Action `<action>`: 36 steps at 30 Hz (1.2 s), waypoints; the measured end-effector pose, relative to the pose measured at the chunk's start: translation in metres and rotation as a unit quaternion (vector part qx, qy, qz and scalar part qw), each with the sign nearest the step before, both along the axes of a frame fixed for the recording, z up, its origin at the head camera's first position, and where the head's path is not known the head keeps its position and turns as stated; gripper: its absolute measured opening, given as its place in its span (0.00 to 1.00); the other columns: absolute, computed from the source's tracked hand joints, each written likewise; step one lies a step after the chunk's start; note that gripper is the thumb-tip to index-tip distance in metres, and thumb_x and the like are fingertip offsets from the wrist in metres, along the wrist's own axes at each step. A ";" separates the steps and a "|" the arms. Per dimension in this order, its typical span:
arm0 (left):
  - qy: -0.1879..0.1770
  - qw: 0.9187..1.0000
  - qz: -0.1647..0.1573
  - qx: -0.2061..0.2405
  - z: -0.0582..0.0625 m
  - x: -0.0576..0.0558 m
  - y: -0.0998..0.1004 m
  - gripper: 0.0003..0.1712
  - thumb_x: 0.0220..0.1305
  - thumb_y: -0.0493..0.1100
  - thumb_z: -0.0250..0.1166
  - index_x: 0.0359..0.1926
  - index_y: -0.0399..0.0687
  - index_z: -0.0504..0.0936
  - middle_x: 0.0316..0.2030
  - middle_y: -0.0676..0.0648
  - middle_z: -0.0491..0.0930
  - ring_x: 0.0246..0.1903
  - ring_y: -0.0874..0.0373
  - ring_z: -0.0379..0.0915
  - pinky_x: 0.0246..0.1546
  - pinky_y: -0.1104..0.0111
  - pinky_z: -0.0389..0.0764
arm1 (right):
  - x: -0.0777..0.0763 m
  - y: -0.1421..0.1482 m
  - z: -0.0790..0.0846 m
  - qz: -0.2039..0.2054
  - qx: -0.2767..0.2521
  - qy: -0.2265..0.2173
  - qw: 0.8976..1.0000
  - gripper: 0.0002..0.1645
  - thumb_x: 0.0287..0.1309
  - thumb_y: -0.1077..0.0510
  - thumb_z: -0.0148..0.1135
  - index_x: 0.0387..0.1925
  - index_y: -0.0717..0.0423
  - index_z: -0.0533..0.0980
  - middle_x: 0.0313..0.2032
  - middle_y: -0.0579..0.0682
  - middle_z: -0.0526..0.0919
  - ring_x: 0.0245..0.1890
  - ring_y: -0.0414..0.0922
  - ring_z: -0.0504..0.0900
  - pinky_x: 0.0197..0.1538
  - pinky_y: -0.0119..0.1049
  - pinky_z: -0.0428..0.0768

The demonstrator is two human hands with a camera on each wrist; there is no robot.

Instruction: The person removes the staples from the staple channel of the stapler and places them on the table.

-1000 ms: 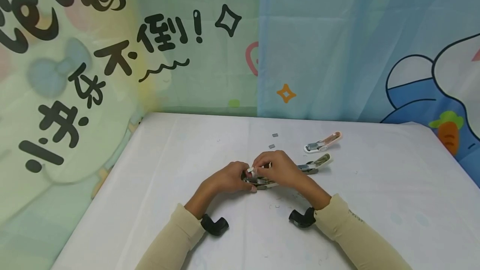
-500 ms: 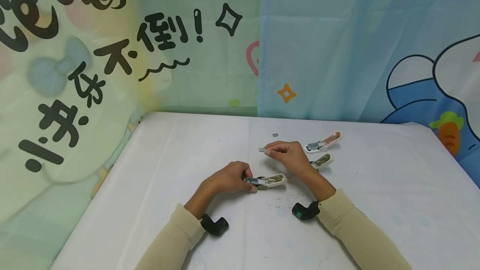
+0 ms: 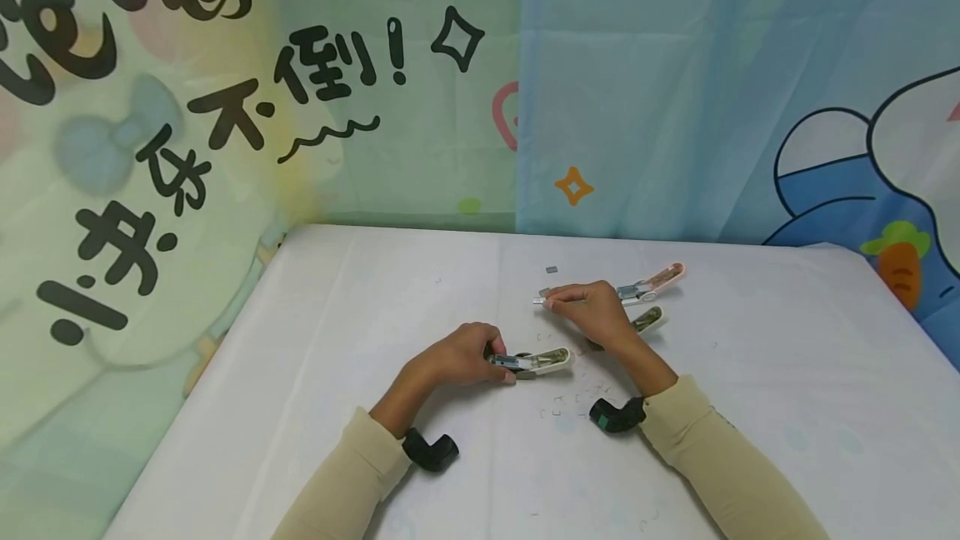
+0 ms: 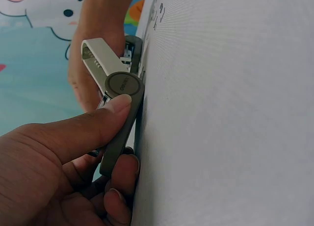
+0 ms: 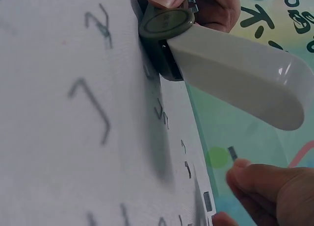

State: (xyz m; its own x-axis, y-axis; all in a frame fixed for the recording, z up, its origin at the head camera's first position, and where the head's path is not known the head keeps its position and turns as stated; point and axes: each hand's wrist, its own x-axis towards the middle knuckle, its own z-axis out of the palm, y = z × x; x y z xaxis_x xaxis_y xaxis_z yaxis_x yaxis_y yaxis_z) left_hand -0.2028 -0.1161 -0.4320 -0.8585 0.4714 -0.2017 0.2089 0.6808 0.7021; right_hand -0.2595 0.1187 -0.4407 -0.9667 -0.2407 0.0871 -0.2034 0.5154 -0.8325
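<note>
My left hand [image 3: 461,354] grips the dark base of an opened stapler [image 3: 528,361], its pale top arm swung back to the right. In the left wrist view the thumb presses beside the round hinge of that stapler [image 4: 122,84]. Farther back and to the right, my right hand [image 3: 592,311] pinches a short strip of staples [image 3: 538,301] between thumb and fingertips, above the table. The right wrist view has this hand [image 5: 267,187] low at the right, the small grey strip [image 5: 232,152] sticking out of its fingertips.
A pink-and-white opened stapler [image 3: 663,277] lies behind my right hand. Another, with a green inside [image 3: 647,319], is partly hidden by that hand. Small grey staple strips [image 3: 551,270] lie toward the back of the white table [image 3: 360,290]. Loose staples [image 5: 95,108] are scattered near the front.
My right hand has left the stapler in my left hand and moved back and right with the staple strip, drifting slightly farther right lately. The left hand has stayed in place.
</note>
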 end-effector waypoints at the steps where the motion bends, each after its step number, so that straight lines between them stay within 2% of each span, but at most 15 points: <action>1: 0.000 1.000 0.000 -0.001 0.001 0.000 0.000 0.14 0.53 0.45 0.76 0.33 0.47 0.79 0.30 0.53 0.75 0.34 0.59 0.67 0.35 0.68 0.69 | 0.000 0.000 0.000 0.001 0.008 0.001 1.000 0.09 0.60 0.58 0.68 0.39 0.58 0.86 0.47 0.55 0.84 0.55 0.54 0.77 0.57 0.50 0.71; 4: 0.000 1.000 0.000 -0.001 0.002 0.000 0.000 0.14 0.53 0.45 0.76 0.33 0.47 0.79 0.30 0.52 0.75 0.34 0.59 0.67 0.35 0.68 0.68 | -0.001 0.001 -0.001 0.009 0.034 0.017 0.999 0.09 0.59 0.58 0.68 0.39 0.58 0.86 0.48 0.56 0.84 0.55 0.55 0.78 0.57 0.51 0.72; 9: -0.001 1.000 0.001 0.005 0.003 0.000 -0.001 0.14 0.53 0.45 0.76 0.34 0.47 0.79 0.30 0.52 0.75 0.33 0.59 0.67 0.35 0.68 0.68 | -0.003 0.000 -0.003 0.027 0.055 0.054 0.997 0.05 0.58 0.60 0.69 0.34 0.58 0.87 0.45 0.55 0.85 0.54 0.52 0.79 0.57 0.51 0.71; 13: 0.001 1.000 0.003 0.008 0.003 0.000 -0.001 0.14 0.53 0.44 0.76 0.34 0.47 0.78 0.30 0.52 0.75 0.33 0.59 0.67 0.34 0.67 0.68 | -0.004 -0.002 -0.003 0.044 0.076 0.082 0.993 0.03 0.56 0.62 0.70 0.32 0.57 0.87 0.43 0.53 0.86 0.56 0.52 0.78 0.60 0.54 0.67; 16: 0.002 1.000 0.004 0.005 0.002 0.001 -0.002 0.14 0.53 0.45 0.76 0.34 0.47 0.78 0.30 0.52 0.74 0.33 0.59 0.67 0.34 0.68 0.69 | -0.004 -0.003 -0.002 0.053 0.078 0.086 0.992 0.03 0.55 0.63 0.70 0.31 0.58 0.87 0.39 0.53 0.87 0.57 0.53 0.77 0.61 0.55 0.65; 21: 0.002 1.000 0.005 0.007 0.001 0.001 -0.002 0.14 0.53 0.44 0.76 0.34 0.47 0.78 0.30 0.52 0.74 0.33 0.59 0.67 0.34 0.68 0.69 | -0.004 -0.004 -0.003 0.054 0.076 0.082 0.992 0.03 0.54 0.65 0.70 0.31 0.61 0.87 0.39 0.56 0.87 0.55 0.54 0.78 0.59 0.52 0.69; 27: 0.005 1.000 0.003 0.008 0.000 0.001 -0.001 0.14 0.53 0.44 0.76 0.34 0.47 0.78 0.30 0.52 0.74 0.33 0.59 0.67 0.34 0.68 0.68 | -0.003 -0.002 -0.001 0.043 0.094 0.075 0.992 0.03 0.55 0.64 0.70 0.33 0.60 0.87 0.42 0.57 0.86 0.52 0.53 0.80 0.57 0.50 0.71; 32: 0.003 1.000 0.002 0.013 0.000 0.001 0.000 0.14 0.53 0.44 0.76 0.34 0.46 0.79 0.30 0.52 0.74 0.33 0.59 0.66 0.34 0.68 0.68 | 0.000 0.003 0.003 0.032 0.098 0.112 0.988 0.06 0.56 0.66 0.68 0.37 0.62 0.86 0.40 0.56 0.86 0.47 0.55 0.82 0.53 0.52 0.74; 34: 0.000 1.000 0.003 0.012 0.000 0.002 0.000 0.14 0.53 0.44 0.76 0.34 0.46 0.79 0.30 0.52 0.74 0.33 0.59 0.67 0.33 0.68 0.68 | 0.000 0.005 0.007 0.041 0.087 0.130 0.987 0.08 0.58 0.66 0.66 0.39 0.63 0.85 0.41 0.56 0.86 0.47 0.56 0.82 0.52 0.52 0.75; 36: -0.002 1.000 0.003 0.010 0.001 0.002 0.001 0.14 0.53 0.44 0.76 0.34 0.46 0.79 0.30 0.52 0.75 0.32 0.59 0.67 0.33 0.68 0.69 | 0.002 0.007 0.012 0.070 0.074 0.138 0.985 0.09 0.60 0.65 0.65 0.42 0.63 0.84 0.43 0.56 0.86 0.48 0.56 0.82 0.52 0.52 0.75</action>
State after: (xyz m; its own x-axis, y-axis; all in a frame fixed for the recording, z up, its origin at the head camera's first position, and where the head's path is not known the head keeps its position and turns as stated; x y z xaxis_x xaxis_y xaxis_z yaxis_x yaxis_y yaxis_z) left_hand -0.2006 -0.1154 -0.4313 -0.8604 0.4704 -0.1962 0.2017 0.6678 0.7164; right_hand -0.2574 0.1262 -0.4282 -0.8675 -0.4000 0.2957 -0.4891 0.5774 -0.6537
